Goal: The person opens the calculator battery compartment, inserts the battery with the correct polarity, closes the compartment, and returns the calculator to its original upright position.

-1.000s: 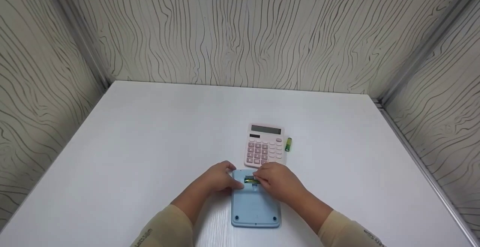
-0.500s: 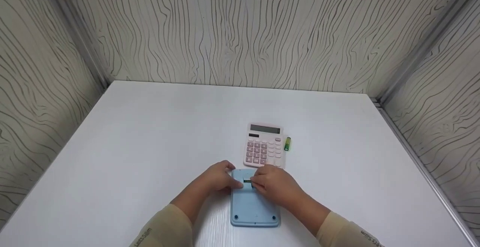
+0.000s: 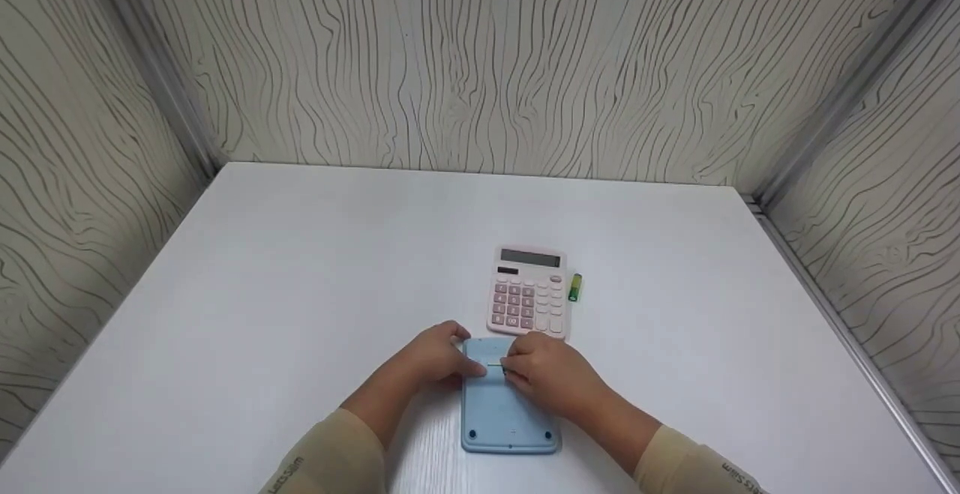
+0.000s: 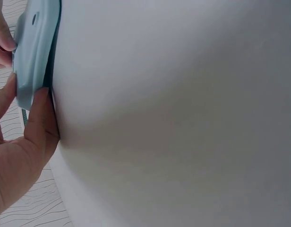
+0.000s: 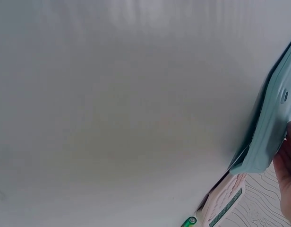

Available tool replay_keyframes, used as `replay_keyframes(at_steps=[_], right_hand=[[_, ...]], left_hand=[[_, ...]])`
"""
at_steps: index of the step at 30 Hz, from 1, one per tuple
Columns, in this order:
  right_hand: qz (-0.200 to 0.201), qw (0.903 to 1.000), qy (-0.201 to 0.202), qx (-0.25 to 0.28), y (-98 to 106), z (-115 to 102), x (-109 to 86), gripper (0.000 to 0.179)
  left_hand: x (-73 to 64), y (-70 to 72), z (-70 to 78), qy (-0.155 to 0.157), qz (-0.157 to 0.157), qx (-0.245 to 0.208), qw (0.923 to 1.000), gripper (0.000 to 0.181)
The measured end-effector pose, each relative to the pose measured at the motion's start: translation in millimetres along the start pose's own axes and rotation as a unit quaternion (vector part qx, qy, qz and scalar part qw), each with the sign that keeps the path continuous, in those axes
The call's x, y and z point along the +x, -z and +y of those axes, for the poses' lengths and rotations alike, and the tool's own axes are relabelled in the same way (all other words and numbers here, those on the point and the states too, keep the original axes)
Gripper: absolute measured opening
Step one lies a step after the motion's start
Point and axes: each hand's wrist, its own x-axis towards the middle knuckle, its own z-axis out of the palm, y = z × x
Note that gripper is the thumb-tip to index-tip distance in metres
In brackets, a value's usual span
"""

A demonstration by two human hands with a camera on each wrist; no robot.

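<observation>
A light blue calculator (image 3: 510, 415) lies with its back up near the table's front, two dark feet showing at its near corners. My left hand (image 3: 439, 351) grips its left edge, thumb over the back and fingers at the side; the left wrist view shows this hand (image 4: 22, 153) too. With my right hand (image 3: 555, 370) I pinch the small battery cover over the compartment near the calculator's far end. Fingers hide most of the cover, and only a thin line of the slot shows beside them. In the right wrist view the blue calculator (image 5: 273, 113) appears at the right edge.
Just beyond the blue calculator lies a pink calculator (image 3: 525, 291), keys up. A green battery (image 3: 575, 287) lies along its right side. The white table (image 3: 300, 269) meets patterned walls (image 3: 465, 67) at the back and sides.
The green battery seen in the compartment a second ago is now covered, and its dark opening has narrowed to a thin line. My right fingers moved slightly left and nearer; my left hand stayed put.
</observation>
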Motion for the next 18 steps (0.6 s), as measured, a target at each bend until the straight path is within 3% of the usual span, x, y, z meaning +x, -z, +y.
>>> replay_keyframes(at_steps=[13, 18], right_hand=[[0.010, 0.9999, 0.005, 0.001, -1.6, -0.9, -1.2, 0.017], [0.015, 0.9999, 0.004, 0.001, -3.7, -0.2, -2.3, 0.016]], left_hand=[[-0.7, 1.2, 0.4, -0.002, -0.003, -0.002, 1.0000, 0.060], [-1.0, 1.7, 0.2, -0.005, -0.021, -0.036, 0.9991, 0.058]])
